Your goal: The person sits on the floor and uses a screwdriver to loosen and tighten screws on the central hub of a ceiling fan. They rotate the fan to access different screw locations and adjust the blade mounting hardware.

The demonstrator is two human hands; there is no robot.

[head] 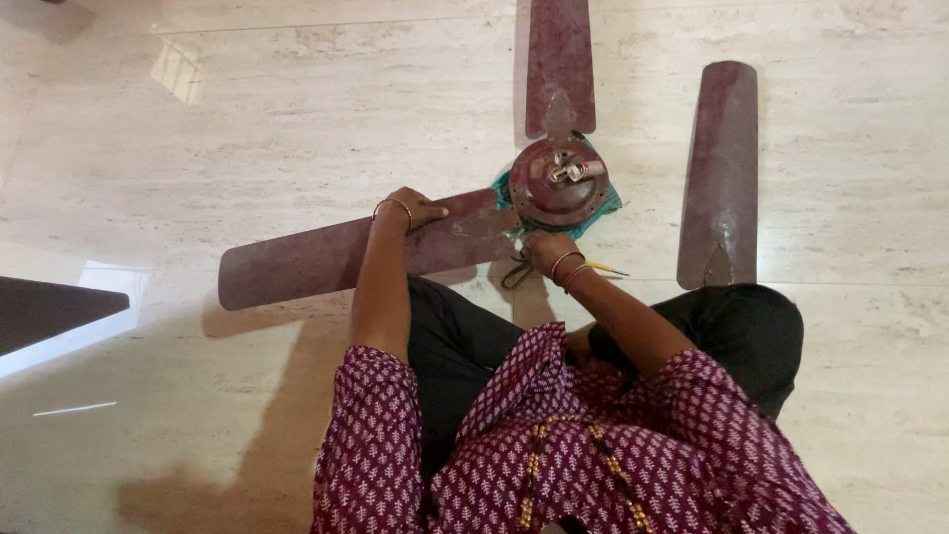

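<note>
Dark red metal, dull and a bit rusty, makes up the ceiling fan motor (559,183), a round dome that sits on a crumpled green cloth (610,203) on the pale, shiny stone floor (247,129). A small silver and red part sticks up from the middle of the dome. Three long, flat fan blades, all the same worn red-brown with rounded ends, lie about it. The left blade (336,257) stretches out sideways from the motor, and the left hand (415,208) lies flat on top of it with the fingers spread out, pressing down near the motor end. The top blade (560,59) points away from the person and joins the dome by a narrow metal neck. The loose blade (722,173) lies by itself on the floor to the right, well apart from the motor. The right hand (546,247) is curled in close at the near edge of the dome, where the left blade meets it; it is closed around something small, but I cannot tell what. A thin yellow tool (605,268) pokes out just beside that wrist. Both wrists wear thin bangles. The person sits on the floor in black trousers and a purple top with small white prints.
</note>
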